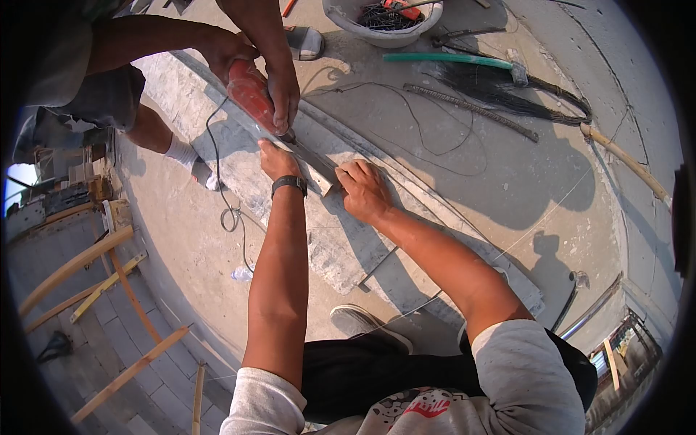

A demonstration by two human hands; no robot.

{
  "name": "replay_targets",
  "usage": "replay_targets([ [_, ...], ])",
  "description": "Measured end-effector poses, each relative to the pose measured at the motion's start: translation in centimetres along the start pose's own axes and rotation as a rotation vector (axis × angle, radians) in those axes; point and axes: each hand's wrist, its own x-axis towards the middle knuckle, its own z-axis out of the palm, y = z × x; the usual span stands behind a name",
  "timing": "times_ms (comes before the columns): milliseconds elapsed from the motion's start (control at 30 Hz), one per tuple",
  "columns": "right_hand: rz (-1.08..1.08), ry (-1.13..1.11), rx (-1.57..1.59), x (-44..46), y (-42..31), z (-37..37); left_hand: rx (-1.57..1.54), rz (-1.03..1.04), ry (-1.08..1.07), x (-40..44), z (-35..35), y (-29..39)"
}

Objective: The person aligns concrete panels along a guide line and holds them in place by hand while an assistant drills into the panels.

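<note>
My left hand [278,161], with a dark watch on the wrist, is closed on a pale narrow strip [316,178] lying over whitish boards [341,250]. Near the strip's lower end, my right hand [362,190] rests on the boards with fingers bent; whether it grips anything is hidden. A co-worker's two hands hold a red power tool [250,94] just beyond my left hand. The tool's tip meets the strip close to my left fingers. From the tool a dark cord [212,138] runs down to the floor.
A white basin [395,36] holding dark metal pieces stands at the top. Right of it lie a green-handled bundle of wires [449,59], a ribbed rod [471,106] and a wooden pole [627,159]. The co-worker's leg [152,129] is at left. Wooden bars [130,373] lie lower left.
</note>
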Motion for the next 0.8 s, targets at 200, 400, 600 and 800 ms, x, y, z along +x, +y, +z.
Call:
replay_targets([
  [200,0.002,0.0,0.013,0.0,0.1,0.0,0.0,0.011,-0.009,0.0,0.0,0.0],
  [400,0.006,0.004,0.025,0.1,-0.1,-0.2,0.0,-0.023,-0.037,-0.4,-0.2,0.9],
  [600,0.02,0.001,0.005,-0.1,0.0,0.2,-0.06,0.016,-0.025,0.2,0.1,0.0],
  [800,0.027,0.002,-0.005,0.0,0.3,0.3,-0.028,-0.005,0.003,-0.4,0.0,0.5],
])
